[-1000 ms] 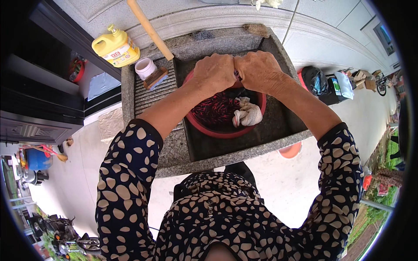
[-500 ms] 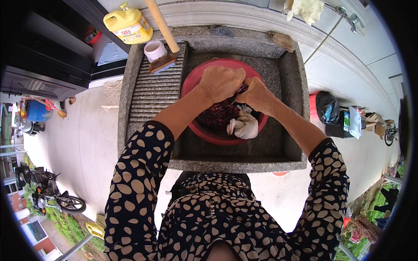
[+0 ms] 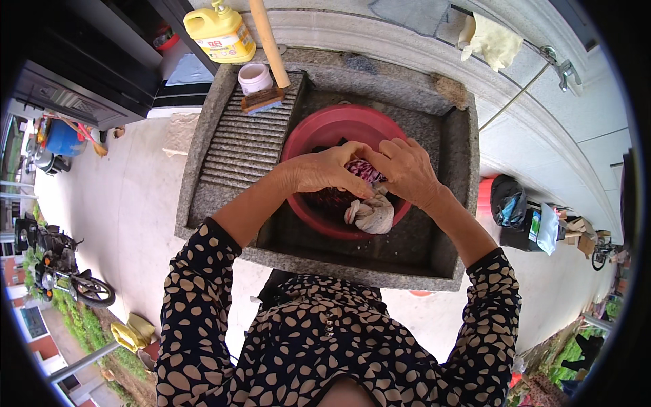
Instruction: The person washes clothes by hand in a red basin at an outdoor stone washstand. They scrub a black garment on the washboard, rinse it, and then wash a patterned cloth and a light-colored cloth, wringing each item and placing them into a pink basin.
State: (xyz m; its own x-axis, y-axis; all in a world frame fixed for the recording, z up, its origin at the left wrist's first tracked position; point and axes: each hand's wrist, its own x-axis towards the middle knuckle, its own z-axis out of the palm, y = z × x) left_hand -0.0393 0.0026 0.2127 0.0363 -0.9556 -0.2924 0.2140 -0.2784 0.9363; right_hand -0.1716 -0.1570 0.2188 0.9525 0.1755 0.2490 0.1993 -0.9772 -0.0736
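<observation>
A red plastic basin (image 3: pixel 303 138) stands in the stone sink (image 3: pixel 224 169). Over it, my left hand (image 3: pixel 331 169) curves around a dark pink-and-white patterned cloth (image 3: pixel 366 171), thumb toward me. My right hand (image 3: pixel 409 171) grips the same cloth from the other side, its fingers bent over. Beneath my hands, a bunched white cloth (image 3: pixel 374 216) lies at the basin's near right side, and darker cloth sits in the bottom, partly hidden by my hands.
Left of the basin is a ribbed washboard surface (image 3: pixel 241 146) with a scrub brush (image 3: pixel 263 100), a white jar (image 3: pixel 255 79) and a wooden stick (image 3: pixel 270 44). A yellow detergent jug (image 3: pixel 220 37) stands behind. At right are a tap (image 3: pixel 564 71) and a hanging pale cloth (image 3: pixel 489 41).
My hands have come nearer to me and turned, showing more of the patterned cloth between them. My left hand has loosened from a fist into a curve. The whole view has shifted slightly.
</observation>
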